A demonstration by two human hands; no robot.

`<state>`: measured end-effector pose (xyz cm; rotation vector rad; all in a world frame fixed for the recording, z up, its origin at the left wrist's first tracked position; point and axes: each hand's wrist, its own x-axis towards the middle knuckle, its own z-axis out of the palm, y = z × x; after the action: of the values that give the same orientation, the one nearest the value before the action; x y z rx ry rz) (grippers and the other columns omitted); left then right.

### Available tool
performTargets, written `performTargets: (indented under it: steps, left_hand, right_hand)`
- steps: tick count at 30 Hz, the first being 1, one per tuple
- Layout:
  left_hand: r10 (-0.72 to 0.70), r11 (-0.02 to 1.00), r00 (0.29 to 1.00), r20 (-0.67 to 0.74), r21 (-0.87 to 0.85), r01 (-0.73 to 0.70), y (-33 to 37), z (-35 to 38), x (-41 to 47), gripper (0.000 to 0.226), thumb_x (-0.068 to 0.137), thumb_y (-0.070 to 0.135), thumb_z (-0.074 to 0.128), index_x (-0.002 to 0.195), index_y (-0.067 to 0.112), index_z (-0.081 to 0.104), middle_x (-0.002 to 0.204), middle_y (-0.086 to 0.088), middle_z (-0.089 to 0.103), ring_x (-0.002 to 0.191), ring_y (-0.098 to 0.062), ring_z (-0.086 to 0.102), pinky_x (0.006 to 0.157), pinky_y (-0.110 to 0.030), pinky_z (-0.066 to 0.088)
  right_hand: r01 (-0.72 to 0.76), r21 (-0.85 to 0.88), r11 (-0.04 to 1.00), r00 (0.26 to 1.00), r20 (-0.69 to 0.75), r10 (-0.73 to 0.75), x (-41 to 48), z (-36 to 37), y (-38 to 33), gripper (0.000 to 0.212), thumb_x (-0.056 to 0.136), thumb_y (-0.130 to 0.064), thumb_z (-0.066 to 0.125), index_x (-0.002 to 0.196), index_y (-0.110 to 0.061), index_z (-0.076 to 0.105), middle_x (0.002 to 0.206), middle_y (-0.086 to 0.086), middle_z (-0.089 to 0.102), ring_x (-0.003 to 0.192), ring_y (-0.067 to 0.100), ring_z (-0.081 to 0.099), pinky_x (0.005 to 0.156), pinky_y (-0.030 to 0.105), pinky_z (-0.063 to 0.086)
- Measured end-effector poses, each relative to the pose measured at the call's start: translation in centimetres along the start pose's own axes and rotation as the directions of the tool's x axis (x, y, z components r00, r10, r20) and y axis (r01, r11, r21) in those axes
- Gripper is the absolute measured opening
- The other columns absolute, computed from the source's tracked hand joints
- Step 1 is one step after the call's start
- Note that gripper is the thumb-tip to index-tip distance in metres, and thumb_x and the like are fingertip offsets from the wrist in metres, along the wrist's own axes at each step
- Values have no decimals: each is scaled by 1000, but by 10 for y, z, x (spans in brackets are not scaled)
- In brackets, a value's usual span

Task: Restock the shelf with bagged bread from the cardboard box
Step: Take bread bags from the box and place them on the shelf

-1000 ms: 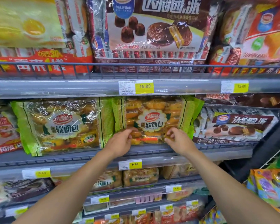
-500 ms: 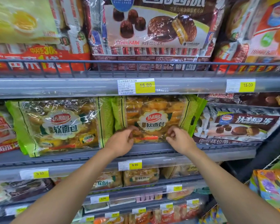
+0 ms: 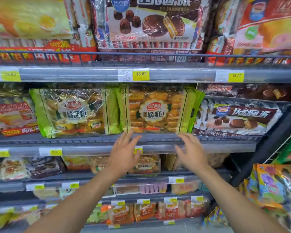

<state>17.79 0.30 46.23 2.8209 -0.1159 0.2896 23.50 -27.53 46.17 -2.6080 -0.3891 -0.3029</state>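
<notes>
Bread bag upright on shelf, packed with wrapped buns. Left hand at 7 o'clock below it, right hand at 5. Both released, fingers spread, empty.

Your left hand and right hand are both raised side by side, arms extended forward, forearms bare. Fingers on each are spread and loose, palms turned away from you, holding nothing. Fingertips reach the shelf's front edge; contact cannot be confirmed.
</notes>
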Motion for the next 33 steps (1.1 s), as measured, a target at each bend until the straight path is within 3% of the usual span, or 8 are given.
performTargets:
  steps: [3,6,11,15,19,24,29,33]
  left_hand:
    - [49,998,994,-94,54,-44,9,18,-37,55,100,42,48,153,35,33,168,0,16,156,-26,6,123,-53,19]
    - [67,995,995,-79,85,-60,7,45,-67,55,97,42,50,150,34,37,165,-2,23,155,-29,12,122,-55,22]
    - [10,993,995,104,115,-22,-14,107,-108,62,95,42,52,154,32,33,167,-4,20,155,-29,10,124,-53,18]
    - [-18,997,964,264,82,-4,-37,176,-145,62,95,42,54,152,30,35,163,-10,28,152,-35,21,118,-57,27]
    - [-58,998,889,454,59,35,-56,251,-190,68,95,39,54,156,23,30,164,-12,23,153,-35,16,120,-56,24]
    - [-74,997,790,608,28,72,-77,352,-246,68,96,38,52,158,23,27,164,-10,26,152,-34,22,120,-49,28]
    - [-151,977,670,727,8,212,-96,469,-293,68,92,40,51,153,18,32,154,-12,41,143,-33,35,113,-45,38]
    - [-286,896,492,822,47,442,-110,575,-326,66,97,40,48,156,21,24,155,-13,40,140,-36,40,112,-49,40]
  right_hand:
    - [-7,29,1000,1000,-16,7,-32,12,11,49,96,-37,57,143,-26,49,150,-3,42,139,22,38,114,44,34]
    - [-2,47,999,1000,-13,3,-67,30,20,52,94,-36,58,144,-31,45,149,-5,41,137,21,40,108,46,39]
    - [-78,73,994,994,86,71,-124,80,42,62,83,-39,50,143,-25,50,145,0,47,131,24,48,104,45,44]
    - [-175,54,983,962,223,159,-179,144,71,60,83,-38,45,138,-16,55,138,8,54,125,29,53,102,42,47]
    - [-320,17,947,889,351,294,-245,211,102,50,89,-19,64,139,-12,55,141,12,54,126,31,52,104,39,43]
    - [-487,-50,872,745,498,445,-318,296,137,47,93,-22,60,139,-18,53,141,6,51,127,28,51,105,40,43]
    - [-646,-110,756,530,648,547,-397,416,201,51,92,-58,35,132,-30,51,128,2,61,117,29,59,94,44,53]
    - [-727,-185,661,390,681,619,-451,502,241,54,85,-41,51,137,-26,47,125,10,64,109,38,63,91,47,53]
